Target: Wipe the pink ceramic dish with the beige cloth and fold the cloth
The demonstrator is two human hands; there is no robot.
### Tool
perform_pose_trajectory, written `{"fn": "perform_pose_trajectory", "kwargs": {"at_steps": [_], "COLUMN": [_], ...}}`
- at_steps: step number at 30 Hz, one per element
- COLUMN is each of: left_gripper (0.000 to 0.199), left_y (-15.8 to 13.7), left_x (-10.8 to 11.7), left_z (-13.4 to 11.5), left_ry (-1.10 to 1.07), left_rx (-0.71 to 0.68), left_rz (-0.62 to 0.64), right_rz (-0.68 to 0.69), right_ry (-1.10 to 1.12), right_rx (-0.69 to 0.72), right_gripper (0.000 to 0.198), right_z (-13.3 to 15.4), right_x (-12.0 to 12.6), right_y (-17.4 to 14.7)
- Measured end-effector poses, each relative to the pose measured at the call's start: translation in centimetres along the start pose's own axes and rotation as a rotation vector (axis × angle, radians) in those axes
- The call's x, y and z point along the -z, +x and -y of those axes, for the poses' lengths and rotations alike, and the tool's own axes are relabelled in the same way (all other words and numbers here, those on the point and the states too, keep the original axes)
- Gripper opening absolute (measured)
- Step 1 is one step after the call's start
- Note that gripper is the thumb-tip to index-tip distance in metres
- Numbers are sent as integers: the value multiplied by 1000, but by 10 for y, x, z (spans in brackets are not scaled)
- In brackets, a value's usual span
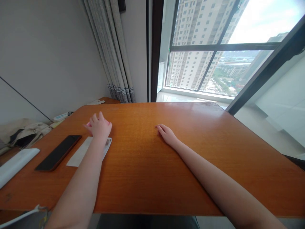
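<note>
Far left, long white item (17,165) on the bench (140,171), cut off by the view's edge; behind it, beige cloth heap (26,123) with a dark patch, lying off the bench's left side; white cable (20,218) at the near left corner, low in view; next, dark phone-like slab (59,152), flat on the bench, set at a slant; white power strip (60,117) past the far left edge, near the wall; then pale paper sheet (79,152), flat, just right of the slab, part covered by the left forearm, small printed patch at its right end.

Left hand (102,125) is above the bench's left part, just past the sheet's far edge; grip clamped on a pink thing (89,124), fingers over it, thumb at the right; pink shows on both sides of the hand, the rest is hidden, shape unclear; cannot tell if it touches the bench.

Grey curtain (107,41) hangs behind, patterned band near its hem; right hand (166,135) rests near the bench's middle, well apart from the pink thing, fingers lightly curled; cannot tell if its grip is fully together; far right, dark-framed window (215,47), tall building (197,25) outside.
</note>
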State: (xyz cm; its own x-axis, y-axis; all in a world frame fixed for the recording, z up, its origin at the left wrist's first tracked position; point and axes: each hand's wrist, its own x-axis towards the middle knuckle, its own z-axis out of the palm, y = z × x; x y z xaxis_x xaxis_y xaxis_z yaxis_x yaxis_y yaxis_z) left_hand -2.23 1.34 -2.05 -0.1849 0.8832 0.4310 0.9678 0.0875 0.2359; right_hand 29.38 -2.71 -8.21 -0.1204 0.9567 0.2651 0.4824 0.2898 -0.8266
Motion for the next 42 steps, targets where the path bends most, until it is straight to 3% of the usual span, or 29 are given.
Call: {"fn": "perform_pose_trajectory", "kwargs": {"at_steps": [2,4,6,9,13,18,23,27,37,42], "left_gripper": [67,53,40,39,30,15,11,14,19,47], "left_y": [2,5,8,10,-4,-43,-68,-72,-75,-74], "left_x": [-3,-6,-5,0,4,-2,-12,-17,-20,-14], "left_z": [16,23,24,13,-35,-113,-149,-153,-153,-135], "left_ry": [41,73,76,42,-45,-253,-272,-262,-289,-380], "left_rx": [113,155,137,49,-224,-629,-805,-812,-800,-729], "left_rz": [162,284,335,330,249,352,423,439,491,422], "right_rz": [-10,-20,-23,-67,-216,-303,-322,-267,-279,-258], "right_ry": [28,72,120,199,257,277,315,243,164,140], "right_rx": [-14,-28,-36,-56,-127,-103,-49,-42,-57,-68], "right_gripper": [37,39,40,41,39,39,48,44,36,35], "right_z": [-2,-4,-6,-8,-8,-5,-1,1,0,2], "right_x": [-2,-3,-3,-3,-1,0,1,4,2,4], "right_y": [2,3,4,6,7,2,0,0,1,-1]}}
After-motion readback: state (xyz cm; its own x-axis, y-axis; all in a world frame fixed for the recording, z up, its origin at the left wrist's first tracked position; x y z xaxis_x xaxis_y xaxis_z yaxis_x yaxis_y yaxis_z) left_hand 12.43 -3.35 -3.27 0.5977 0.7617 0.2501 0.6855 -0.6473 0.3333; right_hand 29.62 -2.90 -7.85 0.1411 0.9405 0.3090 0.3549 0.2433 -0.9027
